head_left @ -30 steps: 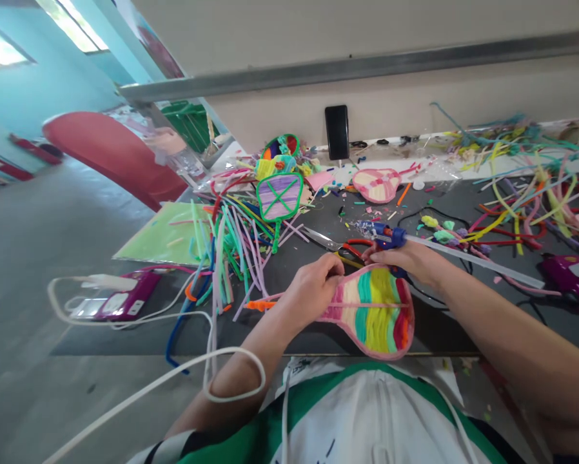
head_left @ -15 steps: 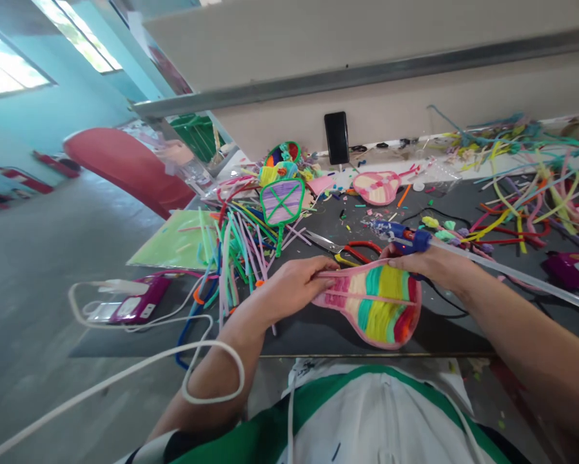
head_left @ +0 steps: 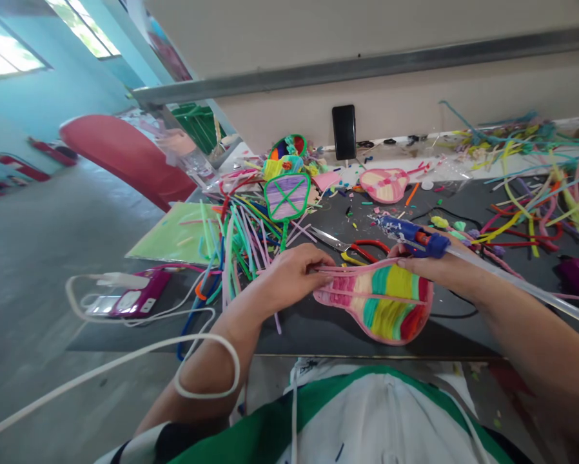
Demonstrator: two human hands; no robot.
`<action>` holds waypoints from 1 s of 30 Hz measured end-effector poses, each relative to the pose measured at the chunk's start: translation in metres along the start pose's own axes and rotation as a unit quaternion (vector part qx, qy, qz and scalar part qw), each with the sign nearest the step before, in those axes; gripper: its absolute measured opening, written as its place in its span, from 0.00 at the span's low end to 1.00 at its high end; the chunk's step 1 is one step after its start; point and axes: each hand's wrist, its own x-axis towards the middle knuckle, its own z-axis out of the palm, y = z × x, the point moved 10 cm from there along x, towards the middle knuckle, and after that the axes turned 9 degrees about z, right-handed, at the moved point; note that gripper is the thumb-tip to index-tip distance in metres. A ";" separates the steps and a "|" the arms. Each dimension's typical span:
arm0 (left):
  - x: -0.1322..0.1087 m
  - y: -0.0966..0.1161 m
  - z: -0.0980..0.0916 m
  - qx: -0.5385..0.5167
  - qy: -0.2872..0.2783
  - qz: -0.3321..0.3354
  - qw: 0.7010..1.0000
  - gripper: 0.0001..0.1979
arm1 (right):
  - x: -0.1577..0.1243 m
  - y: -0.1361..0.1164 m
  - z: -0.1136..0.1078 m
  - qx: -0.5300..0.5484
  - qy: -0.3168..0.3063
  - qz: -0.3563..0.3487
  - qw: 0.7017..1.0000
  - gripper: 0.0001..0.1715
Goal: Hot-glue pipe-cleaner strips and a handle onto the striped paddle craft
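A pear-shaped craft panel (head_left: 389, 303), striped pink, cream, teal, yellow-green and red with a pink edge, is held over the front of the table. My left hand (head_left: 299, 274) pinches its narrow pink end between thumb and fingers. On the wide end's upper edge rests the thumb of my right hand (head_left: 437, 267); its other fingers are mostly hidden. That same hand holds a blue hot glue gun (head_left: 410, 235), nozzle pointing left, with a long clear glue stick (head_left: 505, 274) out of its back. Just beyond the panel lie scissors (head_left: 335, 241) with red and yellow handles.
Loose pipe cleaners (head_left: 236, 245) lie left, with more in a tangle (head_left: 536, 212) at right. A green-framed purple piece (head_left: 288, 196), a pink piece (head_left: 385, 185) and a black phone (head_left: 344, 132) are farther back. A white cable (head_left: 125, 351) crosses near my left forearm.
The view has shifted slightly, so the table things sit a little differently in the picture. Both hands keep their hold on the panel, and the glue gun stays in my right hand.
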 end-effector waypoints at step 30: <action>-0.007 -0.025 0.017 -0.471 0.123 0.088 0.869 0.13 | 0.025 0.012 0.016 0.150 -0.103 -0.020 0.983 0.09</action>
